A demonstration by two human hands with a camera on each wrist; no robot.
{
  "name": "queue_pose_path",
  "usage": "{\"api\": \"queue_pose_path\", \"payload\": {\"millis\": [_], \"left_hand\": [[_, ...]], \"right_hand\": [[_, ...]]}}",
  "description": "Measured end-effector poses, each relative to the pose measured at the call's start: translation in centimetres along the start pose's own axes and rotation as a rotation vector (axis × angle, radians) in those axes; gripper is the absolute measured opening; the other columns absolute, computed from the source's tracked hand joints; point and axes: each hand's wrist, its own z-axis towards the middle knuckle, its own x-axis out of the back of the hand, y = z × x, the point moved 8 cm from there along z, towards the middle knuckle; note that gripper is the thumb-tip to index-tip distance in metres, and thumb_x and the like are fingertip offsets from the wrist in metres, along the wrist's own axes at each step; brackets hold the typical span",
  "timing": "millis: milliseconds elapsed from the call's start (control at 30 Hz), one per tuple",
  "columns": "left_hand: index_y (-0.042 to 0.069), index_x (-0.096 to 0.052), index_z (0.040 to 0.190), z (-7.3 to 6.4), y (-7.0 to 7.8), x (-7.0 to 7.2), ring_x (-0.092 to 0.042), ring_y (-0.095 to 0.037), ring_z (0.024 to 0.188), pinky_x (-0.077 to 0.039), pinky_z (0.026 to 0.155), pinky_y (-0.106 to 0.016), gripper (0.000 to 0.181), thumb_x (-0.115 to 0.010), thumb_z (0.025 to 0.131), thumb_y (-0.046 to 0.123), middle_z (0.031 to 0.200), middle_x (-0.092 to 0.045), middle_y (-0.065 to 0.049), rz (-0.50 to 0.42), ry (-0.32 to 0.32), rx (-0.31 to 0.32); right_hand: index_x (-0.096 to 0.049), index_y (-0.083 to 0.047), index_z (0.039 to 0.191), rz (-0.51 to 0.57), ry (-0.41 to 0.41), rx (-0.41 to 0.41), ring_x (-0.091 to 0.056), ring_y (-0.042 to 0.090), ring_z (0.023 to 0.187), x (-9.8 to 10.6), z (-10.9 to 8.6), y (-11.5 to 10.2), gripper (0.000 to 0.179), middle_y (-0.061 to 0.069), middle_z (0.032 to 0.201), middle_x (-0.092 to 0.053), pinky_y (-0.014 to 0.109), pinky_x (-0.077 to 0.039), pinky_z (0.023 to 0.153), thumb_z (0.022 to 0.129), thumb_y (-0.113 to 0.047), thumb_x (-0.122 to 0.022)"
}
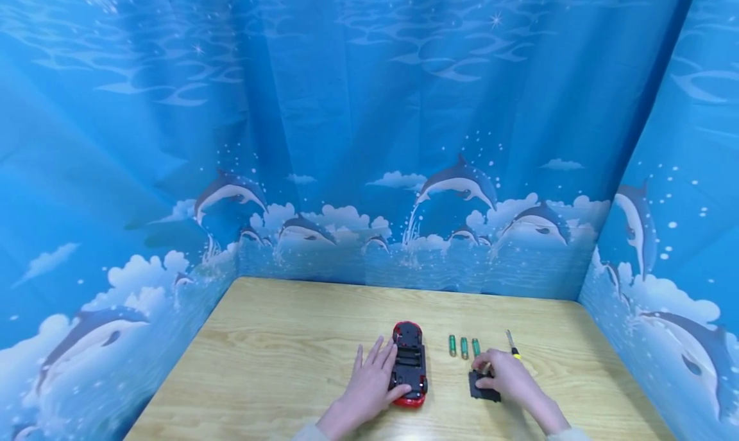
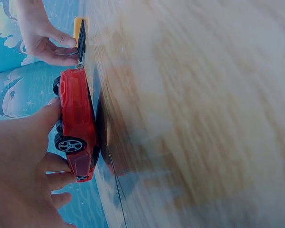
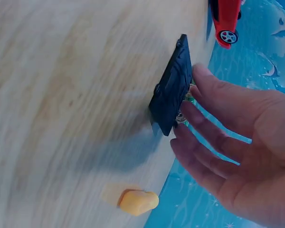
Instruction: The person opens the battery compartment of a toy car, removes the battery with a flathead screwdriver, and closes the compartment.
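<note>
A red toy car [image 1: 411, 399] lies upside down, its black underside [image 1: 408, 375] and open battery compartment facing up. My left hand [image 1: 369, 380] rests on its left side, fingers straight and spread, with the thumb lying across the underside at the near end. To the right, my right hand [image 1: 510, 378] holds a black battery cover [image 1: 484, 393] between thumb and fingers, low over the table. In the right wrist view, the thumb and fingertips sit at one face of the cover [image 3: 173, 85], where small metal springs [image 3: 181, 117] show.
Three green batteries [image 1: 464, 348] stand in a row on the wooden table [image 1: 288, 345] between the car and the right hand. Beyond that hand lies a screwdriver [image 1: 511, 341], its yellow handle [image 3: 138, 202] partly hidden in the head view. A blue dolphin-print curtain [image 1: 346, 139] surrounds the table.
</note>
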Motion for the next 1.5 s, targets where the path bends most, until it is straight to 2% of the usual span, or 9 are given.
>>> {"api": "queue_pose_path", "payload": {"millis": [233,367,533,600,867,1133,1200,1400,1500], "left_hand": [[0.005,-0.046,0.151,0.0,0.0,-0.1,-0.033,-0.034,0.149,-0.027,0.118,-0.064,0.083,-0.054,0.094,0.064,0.158,-0.043,-0.011,0.000,0.012,-0.005],[0.005,-0.046,0.151,0.0,0.0,-0.1,-0.033,-0.034,0.149,-0.026,0.118,-0.064,0.083,-0.055,0.094,0.064,0.158,-0.043,-0.011,-0.004,0.011,-0.005],[0.006,-0.046,0.152,0.0,-0.1,-0.1,-0.032,-0.033,0.150,-0.026,0.118,-0.064,0.083,-0.054,0.094,0.065,0.158,-0.042,-0.010,-0.006,0.002,0.001],[0.006,-0.046,0.152,0.0,-0.1,-0.1,-0.032,-0.033,0.150,-0.026,0.118,-0.064,0.083,-0.054,0.094,0.065,0.158,-0.042,-0.010,-0.008,0.003,0.000],[0.006,-0.046,0.151,0.1,-0.2,-0.2,-0.033,-0.034,0.149,-0.027,0.118,-0.064,0.083,-0.055,0.094,0.065,0.158,-0.043,-0.010,-0.028,0.014,-0.004],[0.005,-0.045,0.152,0.0,-0.4,-0.4,-0.032,-0.034,0.149,-0.024,0.119,-0.064,0.083,-0.055,0.094,0.064,0.158,-0.042,-0.010,-0.072,0.024,-0.004],[0.005,-0.045,0.152,0.0,-0.5,-0.5,-0.032,-0.034,0.149,-0.024,0.119,-0.065,0.083,-0.054,0.094,0.064,0.158,-0.042,-0.010,-0.083,0.027,-0.004],[0.006,-0.045,0.152,0.1,-0.8,-0.5,-0.030,-0.035,0.150,-0.023,0.118,-0.066,0.081,-0.054,0.095,0.063,0.160,-0.040,-0.009,-0.102,0.015,-0.006],[0.007,-0.045,0.152,0.1,-0.8,-0.5,-0.031,-0.036,0.150,-0.024,0.117,-0.068,0.080,-0.055,0.095,0.062,0.161,-0.039,-0.009,-0.100,0.019,-0.018]], "right_hand": [[-0.073,-0.011,0.091,-0.098,0.045,0.057,-0.058,0.013,0.077,-0.1,-0.5,-0.8,0.037,-0.006,0.082,-0.064,0.032,-0.052,0.072,0.061,-0.007,-0.093],[-0.072,-0.014,0.087,-0.115,0.049,0.042,-0.052,0.013,0.076,-0.2,-0.3,-0.7,0.037,-0.006,0.077,-0.059,0.033,-0.048,0.071,0.058,-0.006,-0.093],[-0.074,-0.014,0.086,-0.085,0.025,0.006,-0.055,0.011,0.073,-0.2,0.2,-0.9,0.032,-0.005,0.078,-0.058,0.032,-0.050,0.069,0.061,-0.004,-0.092],[-0.074,-0.015,0.084,-0.063,0.011,0.018,-0.056,0.010,0.072,-0.1,0.3,-1.2,0.028,-0.007,0.077,-0.060,0.030,-0.051,0.067,0.065,-0.002,-0.090],[-0.073,-0.013,0.084,0.007,-0.053,0.234,-0.056,0.000,0.067,0.7,0.8,-3.4,0.019,-0.011,0.075,-0.065,0.022,-0.050,0.061,0.074,0.000,-0.084],[-0.075,-0.011,0.089,0.065,0.009,0.302,-0.059,0.000,0.067,2.5,2.2,-5.3,0.013,-0.009,0.076,-0.069,0.022,-0.050,0.061,0.079,-0.008,-0.083],[-0.075,-0.011,0.090,0.080,0.019,0.290,-0.061,0.001,0.068,2.8,2.7,-5.7,0.012,-0.008,0.077,-0.070,0.023,-0.051,0.062,0.080,-0.009,-0.082],[-0.077,-0.015,0.093,0.117,0.005,0.135,-0.062,0.007,0.073,2.9,4.3,-6.1,0.006,-0.008,0.081,-0.071,0.029,-0.053,0.065,0.087,-0.011,-0.078],[-0.077,-0.014,0.093,0.124,-0.004,0.118,-0.062,0.009,0.074,2.6,5.1,-6.8,0.006,-0.006,0.082,-0.071,0.032,-0.053,0.067,0.089,-0.010,-0.076]]}}
